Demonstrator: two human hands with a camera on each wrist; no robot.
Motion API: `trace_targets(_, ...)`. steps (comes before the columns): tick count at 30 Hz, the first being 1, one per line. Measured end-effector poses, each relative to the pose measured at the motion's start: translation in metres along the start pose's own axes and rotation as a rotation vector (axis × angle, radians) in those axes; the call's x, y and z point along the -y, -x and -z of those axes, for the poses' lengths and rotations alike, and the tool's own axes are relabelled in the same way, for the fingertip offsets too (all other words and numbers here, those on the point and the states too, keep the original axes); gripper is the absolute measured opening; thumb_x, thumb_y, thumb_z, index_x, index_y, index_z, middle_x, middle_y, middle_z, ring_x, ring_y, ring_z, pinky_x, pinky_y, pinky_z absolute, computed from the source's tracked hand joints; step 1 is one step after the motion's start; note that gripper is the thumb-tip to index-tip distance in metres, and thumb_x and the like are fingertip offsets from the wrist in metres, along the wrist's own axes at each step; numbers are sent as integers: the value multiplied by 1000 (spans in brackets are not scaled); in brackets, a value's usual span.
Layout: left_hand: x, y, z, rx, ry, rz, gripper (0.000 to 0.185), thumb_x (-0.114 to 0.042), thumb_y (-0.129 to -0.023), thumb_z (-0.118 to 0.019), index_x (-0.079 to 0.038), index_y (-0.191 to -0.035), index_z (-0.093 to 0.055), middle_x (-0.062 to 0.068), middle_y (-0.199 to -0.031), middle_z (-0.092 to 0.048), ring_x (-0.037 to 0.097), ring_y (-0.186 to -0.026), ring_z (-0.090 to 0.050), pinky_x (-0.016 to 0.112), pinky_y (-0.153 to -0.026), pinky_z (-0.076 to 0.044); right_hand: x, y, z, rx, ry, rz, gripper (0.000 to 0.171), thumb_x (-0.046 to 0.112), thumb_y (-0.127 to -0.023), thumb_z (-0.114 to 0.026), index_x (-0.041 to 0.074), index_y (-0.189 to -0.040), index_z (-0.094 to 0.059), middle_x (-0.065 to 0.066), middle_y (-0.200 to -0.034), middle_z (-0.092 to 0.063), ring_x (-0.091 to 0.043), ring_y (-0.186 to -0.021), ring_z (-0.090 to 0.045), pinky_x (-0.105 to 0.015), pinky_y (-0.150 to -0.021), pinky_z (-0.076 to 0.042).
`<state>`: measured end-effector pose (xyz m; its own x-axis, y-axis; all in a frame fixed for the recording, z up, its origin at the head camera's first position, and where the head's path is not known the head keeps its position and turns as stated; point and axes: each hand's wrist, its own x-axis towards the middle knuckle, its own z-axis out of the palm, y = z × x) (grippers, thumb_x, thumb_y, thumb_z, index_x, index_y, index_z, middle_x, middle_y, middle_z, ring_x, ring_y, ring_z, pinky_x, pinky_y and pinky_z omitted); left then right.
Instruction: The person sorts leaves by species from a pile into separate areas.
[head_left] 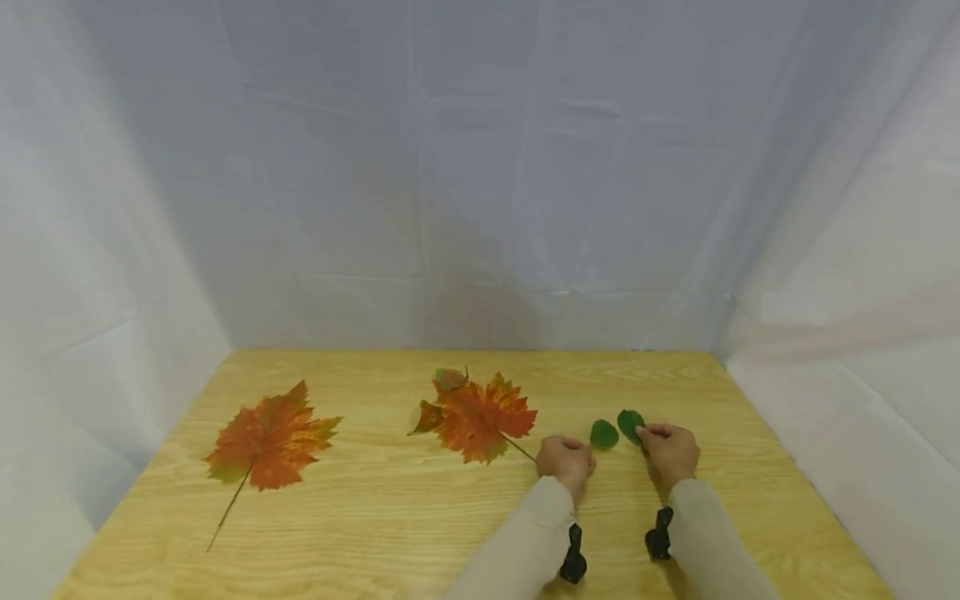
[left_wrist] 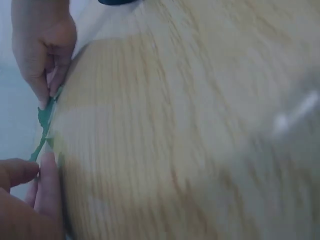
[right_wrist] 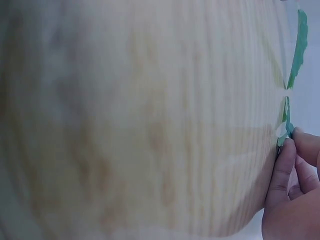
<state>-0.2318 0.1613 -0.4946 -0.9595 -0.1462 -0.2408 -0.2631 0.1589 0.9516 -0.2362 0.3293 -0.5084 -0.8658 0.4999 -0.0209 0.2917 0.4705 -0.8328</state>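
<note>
Two small round green leaves lie side by side between the hands in the head view. My right hand pinches the lower edge of the right green leaf between thumb and fingers. My left hand is at the lower left edge of the left green leaf, with thumb and finger closed at its edge. In the left wrist view, the fingertips of both hands meet the green leaves close over the table. An orange-red maple leaf lies left of my left hand, its stem running toward the wrist.
Another orange-red maple leaf with a long stem lies on the left of the wooden table. Two smaller brownish-green leaves overlap the middle maple leaf's left side. White sheets hang behind and at both sides. Black wrist cameras sit on both sleeves.
</note>
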Motion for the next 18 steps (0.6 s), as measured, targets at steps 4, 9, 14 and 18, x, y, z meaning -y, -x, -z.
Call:
trace_targets(4,1,-3,0,73,-115,-69,11,-5,-84,-70,-10,-74,-69,0,-51,-62,12,-45,-59,25,-47,-48,2,1,1,-6,2,-4,34,22,-92,-65,-7,-110,-67,-20,-100,-69,-35,-94,-62,-45,-85,-50)
trace_targets(9,3,-4,-1,83,-239,-146,13,-6,-83,-70,-11,-71,-69,-2,-50,-60,12,-46,-56,26,-48,-47,2,1,2,-1,-4,-7,34,21,-92,-66,-8,-110,-67,-20,-99,-69,-35,-92,-63,-45,-84,-50)
trace_targets(14,4,-3,-2,73,-214,-133,13,-5,-83,-69,-9,-71,-72,-1,-49,-60,11,-45,-57,26,-48,-48,0,0,2,4,-1,0,35,22,-91,-66,-7,-110,-67,-20,-99,-69,-36,-93,-62,-46,-85,-49)
trace_targets(18,4,-1,-5,15,-82,-70,14,-2,-82,-69,-6,-70,-73,0,-51,-62,11,-44,-59,25,-46,-49,-1,0,1,2,-8,2,35,22,-91,-65,-7,-109,-67,-21,-100,-68,-36,-95,-62,-46,-85,-49)
